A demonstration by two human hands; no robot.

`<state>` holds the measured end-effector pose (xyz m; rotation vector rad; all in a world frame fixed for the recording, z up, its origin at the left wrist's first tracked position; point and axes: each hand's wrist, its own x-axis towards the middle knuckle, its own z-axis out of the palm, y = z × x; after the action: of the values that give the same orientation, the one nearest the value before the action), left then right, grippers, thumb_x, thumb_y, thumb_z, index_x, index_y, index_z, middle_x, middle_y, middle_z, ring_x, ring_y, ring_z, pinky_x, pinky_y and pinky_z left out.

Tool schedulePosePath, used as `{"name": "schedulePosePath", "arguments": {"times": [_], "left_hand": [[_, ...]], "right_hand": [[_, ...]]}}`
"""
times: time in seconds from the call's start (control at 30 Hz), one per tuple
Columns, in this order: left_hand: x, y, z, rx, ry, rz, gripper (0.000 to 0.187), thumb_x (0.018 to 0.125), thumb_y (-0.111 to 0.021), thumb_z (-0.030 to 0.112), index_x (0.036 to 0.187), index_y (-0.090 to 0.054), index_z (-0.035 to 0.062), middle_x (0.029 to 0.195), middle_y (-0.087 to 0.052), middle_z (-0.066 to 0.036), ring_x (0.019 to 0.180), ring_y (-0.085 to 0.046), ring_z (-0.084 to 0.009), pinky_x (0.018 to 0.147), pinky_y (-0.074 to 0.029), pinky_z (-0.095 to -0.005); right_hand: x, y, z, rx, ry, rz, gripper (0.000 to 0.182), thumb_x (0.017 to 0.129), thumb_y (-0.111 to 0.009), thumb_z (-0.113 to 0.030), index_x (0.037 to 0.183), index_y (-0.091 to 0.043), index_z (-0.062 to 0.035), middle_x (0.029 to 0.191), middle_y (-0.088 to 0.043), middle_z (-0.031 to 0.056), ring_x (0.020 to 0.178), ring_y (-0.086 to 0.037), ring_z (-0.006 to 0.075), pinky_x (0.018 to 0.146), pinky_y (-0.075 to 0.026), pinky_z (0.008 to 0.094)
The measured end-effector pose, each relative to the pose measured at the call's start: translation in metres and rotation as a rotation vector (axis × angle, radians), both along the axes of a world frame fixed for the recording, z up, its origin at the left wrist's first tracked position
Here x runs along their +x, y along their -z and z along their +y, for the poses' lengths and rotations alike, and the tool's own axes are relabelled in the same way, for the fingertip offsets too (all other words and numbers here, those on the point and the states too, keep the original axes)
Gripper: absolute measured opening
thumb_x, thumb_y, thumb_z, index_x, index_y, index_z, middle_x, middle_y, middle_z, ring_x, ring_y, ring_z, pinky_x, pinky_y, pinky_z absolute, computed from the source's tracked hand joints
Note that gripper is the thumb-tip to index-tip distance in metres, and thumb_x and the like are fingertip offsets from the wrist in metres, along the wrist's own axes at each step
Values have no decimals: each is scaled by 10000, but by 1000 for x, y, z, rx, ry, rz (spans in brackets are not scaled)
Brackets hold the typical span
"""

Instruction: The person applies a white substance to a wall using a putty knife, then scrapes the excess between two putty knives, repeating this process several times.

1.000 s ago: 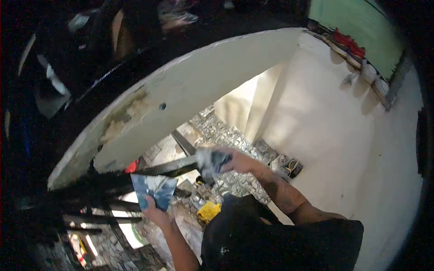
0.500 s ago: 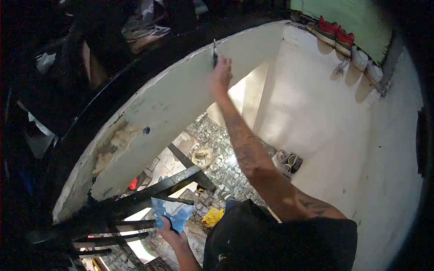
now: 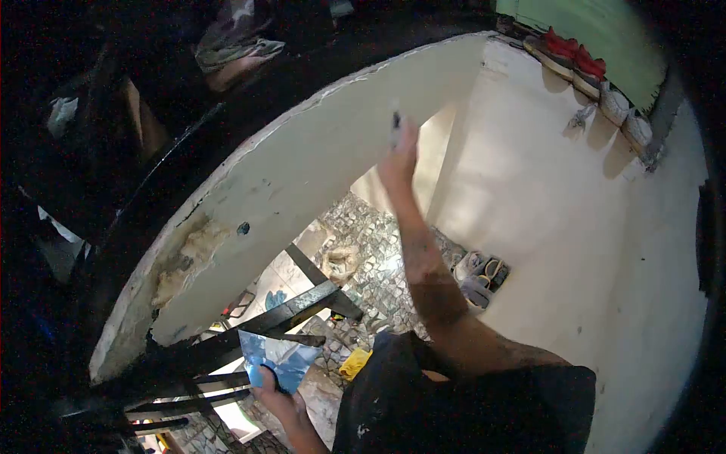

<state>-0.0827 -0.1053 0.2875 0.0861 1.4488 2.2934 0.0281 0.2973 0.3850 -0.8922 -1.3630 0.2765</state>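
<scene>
My right hand (image 3: 401, 160), smeared by motion, is closed round a putty knife (image 3: 395, 125) whose thin blade points up. It is held off the pale curved wall band (image 3: 325, 144), right of its middle. Along the upper edge that band has a rough whitish strip, and a brown damaged patch (image 3: 193, 253) and a dark hole (image 3: 243, 228) mark its left part. Lower down, my left hand (image 3: 278, 401) grips a flat blue board (image 3: 283, 363) with whitish smears, thumb on its face.
Dark beams (image 3: 295, 306) cross below the wall band. Far beneath lies a stone-pieced floor (image 3: 370, 234) with a yellow cloth (image 3: 354, 364) and footwear (image 3: 480, 276). Red shoes (image 3: 575, 59) sit on a ledge at upper right. Dark clutter fills the upper left.
My right hand with the putty knife has moved down and right, away from the wall band's upper edge. My left hand and the blue board have shifted slightly left.
</scene>
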Motion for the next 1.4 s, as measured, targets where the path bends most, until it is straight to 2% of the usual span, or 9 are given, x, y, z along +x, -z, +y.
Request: {"name": "schedulePosePath", "arguments": {"times": [0.17, 0.4, 0.6, 0.9, 0.97, 1.07, 1.17, 1.33, 1.4], "left_hand": [[-5, 22, -11, -25, 17, -145, 275, 841, -580, 140, 1057, -500, -10, 990, -581, -88, 864, -577, -194, 755, -471, -334], [3, 6, -8, -7, -15, -132, 304, 849, -564, 127, 1103, -490, -22, 1010, -577, -107, 893, -569, -207, 798, -456, -338], [12, -2, -4, 3, -20, -53, 330, 837, -587, 168, 1086, -498, -30, 976, -574, -105, 872, -568, -202, 774, -460, -334], [5, -7, 2, -37, 22, -84, 404, 840, -579, 241, 1157, -485, 9, 1021, -565, -61, 909, -557, -185, 807, -459, -338], [9, -22, 10, 45, 87, -30, 367, 842, -584, 230, 1131, -503, 18, 1024, -568, -54, 894, -565, -171, 791, -468, -326], [7, -17, 23, 191, 101, -148, 280, 855, -559, 146, 1092, -522, 2, 1010, -586, -65, 878, -582, -173, 772, -485, -321], [8, -13, 28, 186, 88, -240, 264, 853, -546, 89, 1095, -510, -11, 996, -585, -88, 848, -596, -195, 748, -508, -342], [19, -39, 33, 291, 221, -217, 332, 821, -571, 97, 1125, -496, -10, 988, -587, -95, 859, -594, -214, 761, -494, -352], [21, -42, 35, 369, 274, -180, 381, 843, -535, 135, 1182, -439, -9, 1079, -548, -112, 943, -566, -228, 808, -476, -378]], "right_hand": [[-2, 0, 68, -76, -75, -156, 632, 711, -568, -18, 1296, -355, -126, 1167, -446, 142, 1083, -460, 333, 867, -369, 515], [-66, -17, -29, -23, 82, -264, 659, 642, -590, -42, 1268, -385, -73, 1080, -450, 154, 1033, -445, 346, 845, -353, 460], [-108, -21, -134, 123, -200, -236, 730, 601, -595, -108, 1295, -372, -54, 1016, -444, 139, 982, -432, 324, 820, -320, 430], [-14, 21, -197, -676, -1580, 130, 612, 707, -612, -1, 1280, -399, -22, 1260, -448, 99, 1142, -457, 222, 977, -352, 346], [4, 29, -204, -626, -1722, 126, 571, 733, -607, -123, 1267, -423, -44, 1237, -467, 108, 1148, -438, 218, 992, -320, 345], [15, 46, -207, -473, -1692, -221, 544, 700, -574, -49, 1213, -415, 37, 1189, -474, 151, 1112, -465, 244, 977, -328, 339], [7, 53, -214, 156, -1574, -410, 458, 707, -493, 60, 1161, -455, 13, 1139, -478, 157, 1102, -452, 281, 958, -339, 340], [39, 119, -186, -118, -1488, -772, 528, 689, -379, 146, 1161, -467, -74, 1160, -421, 147, 1116, -422, 299, 968, -334, 365], [58, 114, -143, 25, -1350, -483, 486, 744, -421, 108, 1185, -461, -91, 1199, -409, 133, 1159, -401, 258, 961, -351, 354]]}}
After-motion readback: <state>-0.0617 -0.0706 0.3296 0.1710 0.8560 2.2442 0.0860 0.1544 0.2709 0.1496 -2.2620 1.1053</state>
